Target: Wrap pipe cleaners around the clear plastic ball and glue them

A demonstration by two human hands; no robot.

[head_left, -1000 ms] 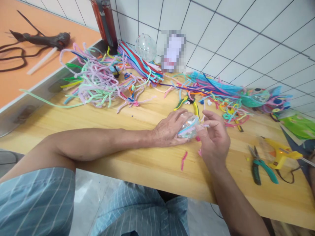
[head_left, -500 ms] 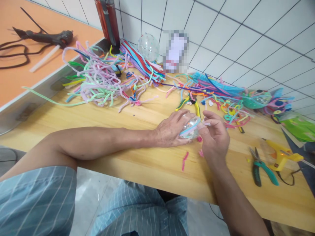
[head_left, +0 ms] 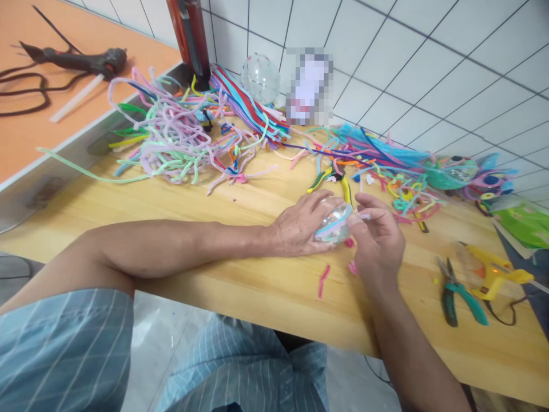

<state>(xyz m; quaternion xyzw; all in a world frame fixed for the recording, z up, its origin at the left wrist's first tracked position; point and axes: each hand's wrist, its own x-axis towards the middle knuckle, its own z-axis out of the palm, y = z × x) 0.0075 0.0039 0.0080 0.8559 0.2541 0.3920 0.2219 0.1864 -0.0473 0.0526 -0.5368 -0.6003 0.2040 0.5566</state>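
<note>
My left hand [head_left: 300, 224] is wrapped round a clear plastic ball [head_left: 333, 226], steadying it low over the wooden table. Blue and lilac pipe cleaners [head_left: 335, 224] run across the ball's side. At its right end, my right hand [head_left: 377, 234] pinches the pale end of a pipe cleaner between thumb and forefinger; the other fingers are curled. Short pink pipe cleaner pieces [head_left: 323, 281] lie on the table near the hands. Just behind the ball are yellow-and-black pliers [head_left: 319, 179], partly hidden by loose pipe cleaners.
A tangle of pipe cleaners [head_left: 175, 131] covers the back left, with another clear ball [head_left: 260, 79] and a blurred-out phone [head_left: 306, 88] by the tiled wall. Teal pliers [head_left: 461, 294] and a yellow glue gun [head_left: 491, 272] lie at right. A black glue gun [head_left: 86, 60] rests on the orange surface.
The view has shifted slightly. Both hands keep their hold at the ball, with the right hand's fingers almost unchanged.
</note>
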